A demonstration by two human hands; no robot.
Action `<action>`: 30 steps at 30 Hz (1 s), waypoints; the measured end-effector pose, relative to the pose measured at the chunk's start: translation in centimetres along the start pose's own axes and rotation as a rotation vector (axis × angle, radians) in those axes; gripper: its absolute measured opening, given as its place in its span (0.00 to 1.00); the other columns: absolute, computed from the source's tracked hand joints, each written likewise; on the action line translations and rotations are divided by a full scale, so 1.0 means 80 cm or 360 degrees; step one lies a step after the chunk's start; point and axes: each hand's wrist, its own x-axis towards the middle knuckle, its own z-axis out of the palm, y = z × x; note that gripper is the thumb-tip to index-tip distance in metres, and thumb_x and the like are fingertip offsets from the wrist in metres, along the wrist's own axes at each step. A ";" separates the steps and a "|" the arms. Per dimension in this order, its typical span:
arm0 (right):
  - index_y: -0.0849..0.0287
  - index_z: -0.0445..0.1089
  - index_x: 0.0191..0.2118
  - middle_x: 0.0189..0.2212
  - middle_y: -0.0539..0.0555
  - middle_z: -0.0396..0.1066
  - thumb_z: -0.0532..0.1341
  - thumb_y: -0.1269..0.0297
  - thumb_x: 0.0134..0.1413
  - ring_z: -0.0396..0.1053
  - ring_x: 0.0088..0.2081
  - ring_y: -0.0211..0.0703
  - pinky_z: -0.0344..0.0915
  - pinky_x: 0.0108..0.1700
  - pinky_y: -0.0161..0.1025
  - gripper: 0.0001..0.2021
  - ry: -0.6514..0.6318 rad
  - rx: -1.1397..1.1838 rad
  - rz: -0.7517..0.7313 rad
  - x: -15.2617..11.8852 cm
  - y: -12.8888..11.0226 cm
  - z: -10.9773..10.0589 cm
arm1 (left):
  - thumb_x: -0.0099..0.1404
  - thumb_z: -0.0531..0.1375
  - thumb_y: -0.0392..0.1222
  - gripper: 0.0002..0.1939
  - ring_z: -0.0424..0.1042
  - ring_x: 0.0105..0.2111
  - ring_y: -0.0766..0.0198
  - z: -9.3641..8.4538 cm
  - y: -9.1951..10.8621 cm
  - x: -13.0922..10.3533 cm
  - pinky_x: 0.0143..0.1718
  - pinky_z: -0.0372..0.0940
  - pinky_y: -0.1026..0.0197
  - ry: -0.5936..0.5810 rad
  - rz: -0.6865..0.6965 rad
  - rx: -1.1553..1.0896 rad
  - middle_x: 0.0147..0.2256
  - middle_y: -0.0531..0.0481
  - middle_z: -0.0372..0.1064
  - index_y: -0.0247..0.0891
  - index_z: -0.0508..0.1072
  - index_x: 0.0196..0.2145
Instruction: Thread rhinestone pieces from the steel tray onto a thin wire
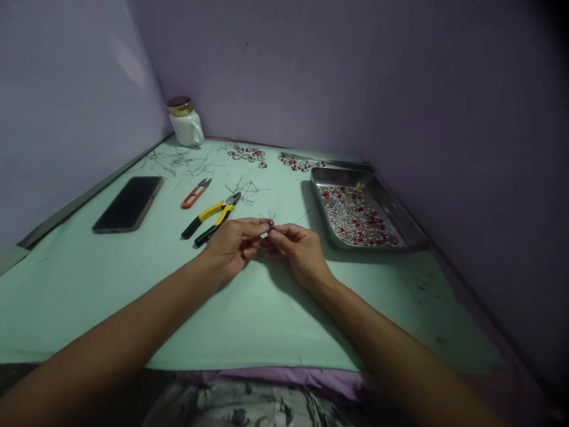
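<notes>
Between my fingertips is a small beaded wire piece (271, 223), with thin wire ends sticking up from it. My left hand (233, 240) pinches it from the left, thumb and forefinger together. From the right, my right hand (300, 246) closes its thumb and fingers on the same piece. Its exact shape is too small to make out. Just left of my hands lie pliers (216, 216) with yellow and black handles. Orange thread snips (195, 193) rest beyond them. Loose cut wires (249, 190) lie past the pliers' jaws.
A metal tray (420, 240) of red, white and gold beads (351, 216) stands at the right. Beaded pieces (249, 154) lie at the back in two groups. A phone (128, 203) is at the left, and a lidded white mug (186, 126) stands in the back corner by the walls.
</notes>
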 end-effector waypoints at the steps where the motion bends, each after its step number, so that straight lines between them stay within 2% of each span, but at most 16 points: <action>1: 0.60 0.72 0.26 0.21 0.52 0.73 0.67 0.65 0.38 0.70 0.24 0.39 0.68 0.29 0.39 0.06 0.0019 -0.0036 0.0004 0.000 0.000 0.000 | 0.45 0.60 0.26 0.05 0.57 0.16 0.75 0.000 -0.001 0.000 0.10 0.43 0.74 -0.0015 0.0026 0.0011 0.21 0.49 0.64 0.28 0.74 0.24; 5: 0.60 0.72 0.25 0.21 0.52 0.73 0.67 0.64 0.38 0.69 0.23 0.38 0.66 0.27 0.38 0.07 0.0018 -0.0132 0.0037 0.001 0.000 -0.002 | 0.45 0.61 0.27 0.03 0.58 0.16 0.75 -0.001 -0.002 0.002 0.10 0.41 0.74 -0.0028 0.0048 0.0019 0.21 0.49 0.64 0.28 0.73 0.22; 12: 0.60 0.73 0.23 0.19 0.51 0.72 0.68 0.66 0.36 0.69 0.23 0.38 0.69 0.30 0.40 0.04 -0.0027 -0.0041 -0.0005 0.000 0.004 0.001 | 0.45 0.59 0.26 0.04 0.56 0.14 0.76 0.002 -0.003 0.000 0.09 0.41 0.75 -0.0071 -0.0041 -0.0063 0.16 0.54 0.58 0.30 0.69 0.18; 22: 0.60 0.73 0.23 0.19 0.52 0.72 0.67 0.67 0.37 0.69 0.23 0.39 0.70 0.32 0.43 0.03 0.0009 -0.0042 -0.0022 -0.004 0.008 0.003 | 0.44 0.58 0.26 0.05 0.52 0.13 0.77 0.004 -0.003 0.001 0.09 0.39 0.75 -0.0128 -0.0191 -0.0081 0.14 0.55 0.54 0.30 0.66 0.15; 28: 0.60 0.72 0.25 0.21 0.52 0.72 0.67 0.66 0.39 0.69 0.23 0.38 0.69 0.32 0.41 0.05 -0.0056 0.0030 0.0005 -0.001 0.006 0.000 | 0.46 0.59 0.26 0.03 0.57 0.15 0.75 0.002 -0.002 -0.003 0.10 0.42 0.74 -0.0062 -0.0016 -0.0008 0.17 0.51 0.61 0.30 0.70 0.20; 30: 0.59 0.72 0.26 0.22 0.52 0.73 0.67 0.65 0.39 0.70 0.24 0.38 0.68 0.32 0.41 0.06 -0.0107 0.0090 0.0046 0.000 0.004 -0.001 | 0.46 0.60 0.27 0.03 0.56 0.15 0.75 0.000 0.002 -0.004 0.11 0.43 0.74 -0.0056 0.0044 0.0018 0.18 0.51 0.61 0.29 0.72 0.22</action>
